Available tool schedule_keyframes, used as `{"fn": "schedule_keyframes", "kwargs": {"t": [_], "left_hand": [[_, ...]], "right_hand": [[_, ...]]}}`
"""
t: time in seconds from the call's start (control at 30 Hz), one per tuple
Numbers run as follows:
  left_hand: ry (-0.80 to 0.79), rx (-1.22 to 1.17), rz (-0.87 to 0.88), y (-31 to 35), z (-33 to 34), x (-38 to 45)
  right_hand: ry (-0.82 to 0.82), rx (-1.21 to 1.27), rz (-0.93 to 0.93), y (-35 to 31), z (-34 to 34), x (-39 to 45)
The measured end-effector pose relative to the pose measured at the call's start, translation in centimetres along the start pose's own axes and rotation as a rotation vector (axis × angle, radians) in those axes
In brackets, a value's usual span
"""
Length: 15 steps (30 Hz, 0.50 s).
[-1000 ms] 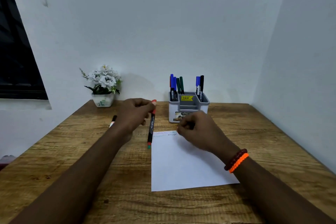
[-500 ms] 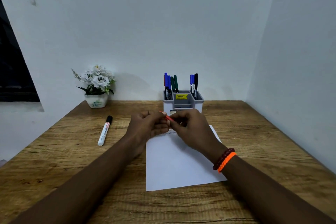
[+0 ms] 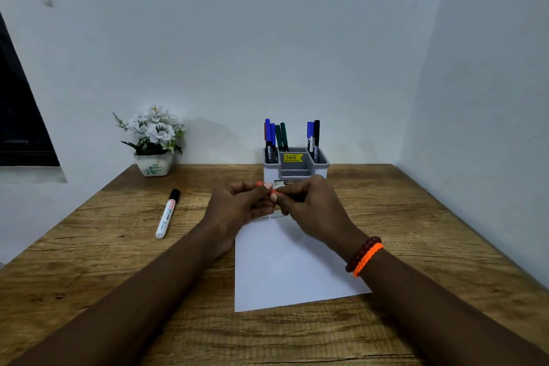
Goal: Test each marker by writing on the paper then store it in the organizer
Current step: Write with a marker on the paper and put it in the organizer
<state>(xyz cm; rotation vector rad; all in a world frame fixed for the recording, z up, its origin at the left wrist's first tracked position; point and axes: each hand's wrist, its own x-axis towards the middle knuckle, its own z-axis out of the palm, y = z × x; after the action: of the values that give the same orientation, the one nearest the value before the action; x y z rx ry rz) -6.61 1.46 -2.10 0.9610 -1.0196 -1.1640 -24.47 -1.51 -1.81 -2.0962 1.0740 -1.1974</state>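
Both my hands meet above the top edge of the white paper (image 3: 285,270), holding one marker between them. My left hand (image 3: 237,205) pinches its red cap (image 3: 260,184); my right hand (image 3: 315,208) curls round the dark barrel, which is mostly hidden. Zigzag test lines (image 3: 274,217) run along the paper's top edge. Just behind my hands stands the grey organizer (image 3: 322,163) with several blue, green and black markers upright in it. A white marker with a black cap (image 3: 167,214) lies on the table to the left.
A white flower pot (image 3: 153,142) stands at the back left against the wall. The wooden table (image 3: 416,232) meets white walls behind and on the right. A dark window (image 3: 20,116) is at the far left.
My left hand lifted the red-capped marker from beside the paper and brought it to the right hand. Both hands now hold it over the paper's top edge.
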Motion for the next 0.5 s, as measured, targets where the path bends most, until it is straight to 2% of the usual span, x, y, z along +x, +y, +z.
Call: {"fn": "schedule_keyframes", "kwargs": {"t": [0.23, 0.37, 0.43, 0.5], "left_hand": [[0.026, -0.008, 0.023, 0.4, 0.1, -0.1], [0.142, -0.012, 0.019, 0.6, 0.0, 0.4], [0.227, 0.050, 0.070, 0.8, -0.7, 0.8], [0.272, 0.213, 0.152, 0.7, -1.5, 1.1]], "right_hand": [[-0.032, 0.029, 0.054, -0.1, 0.0, -0.1], [-0.088, 0.034, 0.083, -0.2, -1.1, 0.0], [-0.111, 0.019, 0.062, 0.0, -2.5, 0.1], [-0.065, 0.011, 0.054, 0.4, -3.9, 0.4]]}}
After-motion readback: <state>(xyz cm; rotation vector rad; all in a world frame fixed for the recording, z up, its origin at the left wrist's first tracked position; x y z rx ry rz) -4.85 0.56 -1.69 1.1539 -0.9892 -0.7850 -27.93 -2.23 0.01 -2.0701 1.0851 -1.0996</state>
